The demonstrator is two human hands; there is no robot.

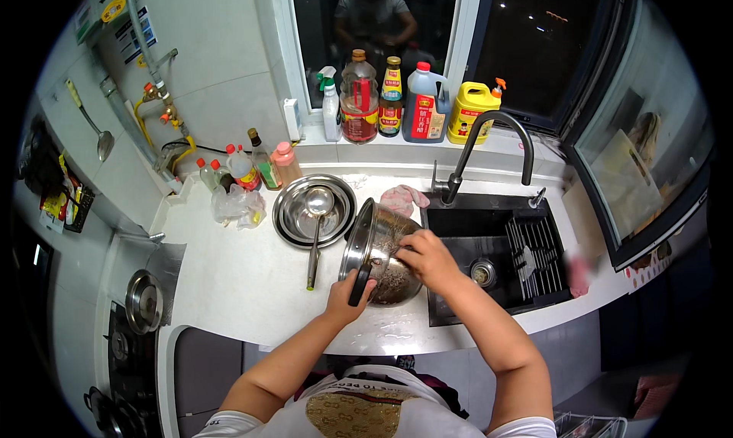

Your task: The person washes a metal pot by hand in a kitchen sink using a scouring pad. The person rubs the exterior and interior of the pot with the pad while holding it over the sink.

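1. Grip of the left hand (345, 294): fingers curled tight round the dark handle (359, 284) of a steel pot (379, 251), which it tips on its side with the mouth turned to the left.
2. Right hand (427, 256) lies pressed on the pot's outer wall with its fingers bent over the metal; whether it pinches a cloth or scourer beneath cannot be told.
3. That pot sits at the edge of the white tabletop (229, 285), just beside the black sink (489, 247) and under the curved tap (489, 144).
4. Handling, as a judgement: thin polished steel, stiff and not fragile, fairly light when empty. Its round wall looks wet and speckled, so it is likely slippery and prone to roll or spin.
5. Safest hold appears to be the handle, with the second hand steadying the wall or rim.
6. Nearby on the tabletop are nested steel bowls (294, 209) with a ladle (317, 224) resting across them, and a pink cloth (403, 199) behind the pot.
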